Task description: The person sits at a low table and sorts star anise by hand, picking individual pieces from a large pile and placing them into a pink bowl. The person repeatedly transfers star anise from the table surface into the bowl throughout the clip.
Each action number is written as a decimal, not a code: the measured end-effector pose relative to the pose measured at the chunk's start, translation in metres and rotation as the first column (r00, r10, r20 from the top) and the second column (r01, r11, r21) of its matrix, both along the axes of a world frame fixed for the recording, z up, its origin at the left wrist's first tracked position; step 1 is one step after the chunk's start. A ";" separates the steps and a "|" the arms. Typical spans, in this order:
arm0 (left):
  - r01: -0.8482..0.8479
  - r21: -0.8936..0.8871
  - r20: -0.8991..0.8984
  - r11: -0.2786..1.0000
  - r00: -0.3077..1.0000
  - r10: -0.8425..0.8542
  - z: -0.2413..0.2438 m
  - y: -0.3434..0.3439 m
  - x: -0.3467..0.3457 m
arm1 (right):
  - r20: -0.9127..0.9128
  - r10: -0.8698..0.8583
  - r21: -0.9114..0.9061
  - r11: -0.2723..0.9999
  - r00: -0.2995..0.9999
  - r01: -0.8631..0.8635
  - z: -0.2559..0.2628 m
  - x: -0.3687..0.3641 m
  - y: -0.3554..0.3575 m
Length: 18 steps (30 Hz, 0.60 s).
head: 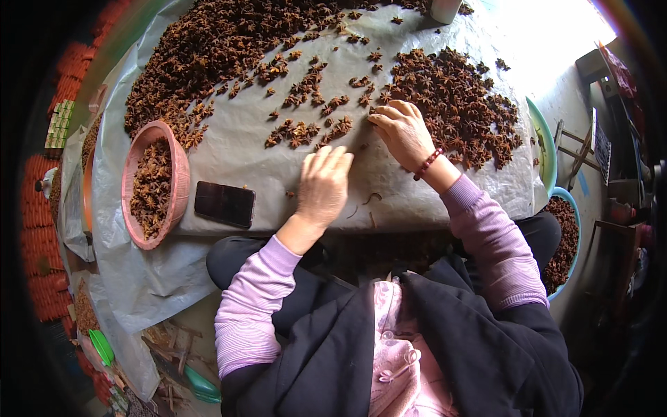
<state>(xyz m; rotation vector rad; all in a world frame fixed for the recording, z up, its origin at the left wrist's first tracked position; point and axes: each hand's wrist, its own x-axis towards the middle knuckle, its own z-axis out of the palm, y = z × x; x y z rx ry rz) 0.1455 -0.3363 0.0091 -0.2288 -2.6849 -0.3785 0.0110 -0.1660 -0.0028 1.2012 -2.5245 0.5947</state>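
Note:
My left hand (324,182) is palm down over the plastic sheet (250,140), fingers slightly spread. Just beyond its fingertips lies a small cluster of star anise (336,131). At the near left edge of a broad star anise pile (453,104) is my right hand (404,133), a dark red bead bracelet (428,163) on its wrist. The right fingers are curled down, with a dark piece by the fingertips; whether they grip it is hidden. Loose star anise pods (307,86) lie scattered between this pile and a larger heap (208,57) at the far left.
A pink plastic basket (182,193) of star anise tilts at the table's left, beside a dark phone (225,204). A white container (445,10) stands at the far edge. On the right, below table level, are a green basin (547,151) and a blue-rimmed tub (576,208).

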 end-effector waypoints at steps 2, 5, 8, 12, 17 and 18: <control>-0.103 0.048 -0.022 0.994 0.994 0.104 0.005 -0.019 0.003 | -0.005 0.057 -0.041 0.998 0.998 -0.057 -0.001 0.004 -0.001; -0.259 0.063 0.043 0.964 0.966 0.256 0.006 -0.043 -0.007 | -0.011 0.216 -0.032 0.976 0.976 -0.216 0.001 0.006 -0.026; -0.244 0.071 0.069 0.967 0.969 0.239 0.013 -0.048 -0.021 | 0.062 0.276 0.043 0.959 0.959 -0.279 -0.003 -0.004 -0.037; -0.304 0.012 0.070 0.953 0.951 0.302 0.010 -0.060 -0.034 | 0.126 0.227 0.076 0.968 0.966 -0.238 0.006 -0.009 -0.018; 0.212 -0.235 0.017 0.949 0.977 -0.214 0.007 -0.059 -0.082 | 0.177 0.123 -0.259 0.963 0.976 -0.074 0.016 -0.004 0.001; 0.224 -0.258 0.119 0.940 0.973 -0.199 0.005 -0.058 -0.090 | 0.158 0.080 -0.247 0.968 0.984 -0.039 0.019 -0.005 0.007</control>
